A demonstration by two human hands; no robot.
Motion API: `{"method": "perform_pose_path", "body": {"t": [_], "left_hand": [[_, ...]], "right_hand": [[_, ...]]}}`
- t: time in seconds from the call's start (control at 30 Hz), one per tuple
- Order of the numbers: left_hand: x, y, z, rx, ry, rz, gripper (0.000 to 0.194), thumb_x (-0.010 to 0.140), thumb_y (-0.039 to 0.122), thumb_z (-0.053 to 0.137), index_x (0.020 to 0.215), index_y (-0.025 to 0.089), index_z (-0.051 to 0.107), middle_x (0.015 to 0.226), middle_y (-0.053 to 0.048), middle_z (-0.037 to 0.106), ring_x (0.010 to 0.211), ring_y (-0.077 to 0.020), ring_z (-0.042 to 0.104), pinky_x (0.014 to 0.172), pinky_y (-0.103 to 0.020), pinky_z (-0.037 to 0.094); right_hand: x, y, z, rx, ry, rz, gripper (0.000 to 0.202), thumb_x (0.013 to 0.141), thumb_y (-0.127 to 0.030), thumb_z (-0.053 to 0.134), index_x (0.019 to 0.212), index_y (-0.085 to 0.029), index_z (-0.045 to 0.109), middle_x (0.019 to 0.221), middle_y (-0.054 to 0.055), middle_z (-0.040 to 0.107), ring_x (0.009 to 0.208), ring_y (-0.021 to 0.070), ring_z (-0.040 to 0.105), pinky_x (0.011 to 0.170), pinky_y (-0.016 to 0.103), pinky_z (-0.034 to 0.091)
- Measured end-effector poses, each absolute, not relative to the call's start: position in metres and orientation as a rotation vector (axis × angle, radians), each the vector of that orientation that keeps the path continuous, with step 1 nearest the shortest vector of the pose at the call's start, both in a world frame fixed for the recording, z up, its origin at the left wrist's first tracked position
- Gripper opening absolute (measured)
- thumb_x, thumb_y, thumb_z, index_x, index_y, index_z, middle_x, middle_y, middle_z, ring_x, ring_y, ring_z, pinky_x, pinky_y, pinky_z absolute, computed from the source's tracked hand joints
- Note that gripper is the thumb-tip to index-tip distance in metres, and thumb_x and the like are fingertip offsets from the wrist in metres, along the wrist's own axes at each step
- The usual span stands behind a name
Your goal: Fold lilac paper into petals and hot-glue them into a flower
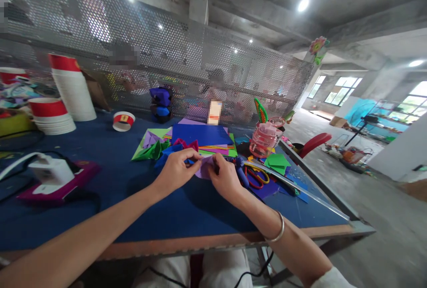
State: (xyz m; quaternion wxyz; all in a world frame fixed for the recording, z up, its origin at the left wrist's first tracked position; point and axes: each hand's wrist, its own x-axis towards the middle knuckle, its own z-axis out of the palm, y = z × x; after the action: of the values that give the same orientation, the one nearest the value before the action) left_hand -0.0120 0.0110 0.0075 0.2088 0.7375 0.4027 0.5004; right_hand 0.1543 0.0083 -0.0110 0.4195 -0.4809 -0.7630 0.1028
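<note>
A small piece of purple paper (204, 170) is held up above the blue tabletop, between my two hands. My left hand (178, 168) pinches its left edge with thumb and forefinger. On the other side, my right hand (224, 174) grips the paper with curled fingers, which hide part of it. Just behind lie folded paper shapes, among them a green one (156, 151) and a magenta one (187, 144). A stack of coloured sheets with a dark blue one (203, 134) on top lies beyond them.
Right of my hands are scissors (258, 176), a clear strip (307, 191) and a pink jar (263, 139). To the left stand stacked paper cups (73, 90), a single cup (123, 121) and a power strip (62, 190). A perforated metal screen (187, 57) rises behind.
</note>
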Motion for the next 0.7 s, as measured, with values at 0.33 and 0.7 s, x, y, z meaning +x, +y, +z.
{"method": "perform_pose_path", "body": {"t": [0.33,0.7], "left_hand": [[-0.015,0.024,0.000,1.842,1.238,1.585,0.017,0.075,0.034,0.059,0.076,0.018,0.066,0.074,-0.003,0.071,0.068,-0.0175,0.066,0.066,-0.027,0.053],[-0.012,0.023,-0.003,1.918,1.102,1.303,0.032,0.074,0.038,0.064,0.099,0.018,0.064,0.100,-0.009,0.072,0.094,-0.0241,0.068,0.074,-0.033,0.058]], "right_hand": [[0.151,0.013,-0.017,-1.075,-1.764,0.638,0.030,0.087,-0.039,0.056,0.110,-0.020,0.056,0.072,-0.002,0.064,0.060,0.0135,0.057,0.056,0.023,0.042],[0.159,0.016,-0.012,-1.140,-1.933,0.273,0.018,0.084,-0.017,0.049,0.096,-0.019,0.062,0.076,0.001,0.066,0.063,0.0156,0.058,0.061,0.025,0.041]]}}
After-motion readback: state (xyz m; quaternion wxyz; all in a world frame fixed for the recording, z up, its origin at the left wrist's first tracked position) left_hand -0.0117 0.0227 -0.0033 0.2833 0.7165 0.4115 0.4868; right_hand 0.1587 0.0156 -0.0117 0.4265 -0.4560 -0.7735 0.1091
